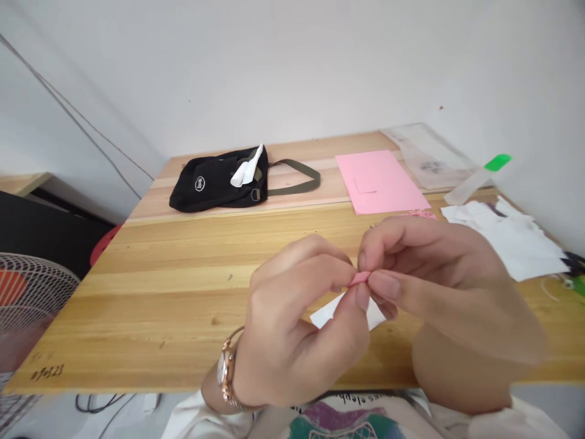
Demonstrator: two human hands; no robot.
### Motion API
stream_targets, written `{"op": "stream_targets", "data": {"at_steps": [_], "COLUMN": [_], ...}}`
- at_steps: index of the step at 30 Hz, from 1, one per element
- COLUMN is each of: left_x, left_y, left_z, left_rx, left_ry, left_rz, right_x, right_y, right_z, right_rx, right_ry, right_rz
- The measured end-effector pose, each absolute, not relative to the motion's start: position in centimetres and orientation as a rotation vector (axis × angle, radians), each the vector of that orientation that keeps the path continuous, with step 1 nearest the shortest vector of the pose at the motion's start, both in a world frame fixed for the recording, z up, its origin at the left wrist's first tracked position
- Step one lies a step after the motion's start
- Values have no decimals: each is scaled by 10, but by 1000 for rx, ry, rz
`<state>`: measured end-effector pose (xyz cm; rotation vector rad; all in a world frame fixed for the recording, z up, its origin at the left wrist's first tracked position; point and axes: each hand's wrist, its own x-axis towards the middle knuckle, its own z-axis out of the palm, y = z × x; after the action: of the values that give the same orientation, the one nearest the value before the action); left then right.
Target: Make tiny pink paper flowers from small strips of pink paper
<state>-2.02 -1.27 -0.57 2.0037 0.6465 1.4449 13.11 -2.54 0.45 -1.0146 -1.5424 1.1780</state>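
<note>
A small folded strip of pink paper is pinched between the fingertips of both hands above the wooden table. My left hand, with a watch on its wrist, closes thumb and forefinger on the strip's left end. On the other end, my right hand grips it between thumb and bent fingers. Below the fingertips shows a piece of white paper, partly hidden by the hands. I cannot tell whether it lies on the table or is held.
Pink paper sheets lie behind the hands, with small pink scraps at their near edge. To the right are crumpled white papers and a clear strip with a green end. A black bag lies at the back left; a fan stands left.
</note>
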Motion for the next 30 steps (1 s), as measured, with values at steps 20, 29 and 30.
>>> {"op": "stream_targets", "data": {"at_steps": [20,29,30], "left_x": [-20,-20,-20], "left_y": [-13,-13,-13], "left_z": [-5,-7,-7], "left_rx": [2022,2031,2028], "left_ry": [630,663,673], "left_rz": [1438,1423,1421], "right_x": [135,133,132], "right_y": [-24,-26,-27], "right_z": [5,8,9], "right_rx": [-938,-934,-956], "right_ry": [-1507,-1465,-1480], "right_rz": [1355,1289,1246]}}
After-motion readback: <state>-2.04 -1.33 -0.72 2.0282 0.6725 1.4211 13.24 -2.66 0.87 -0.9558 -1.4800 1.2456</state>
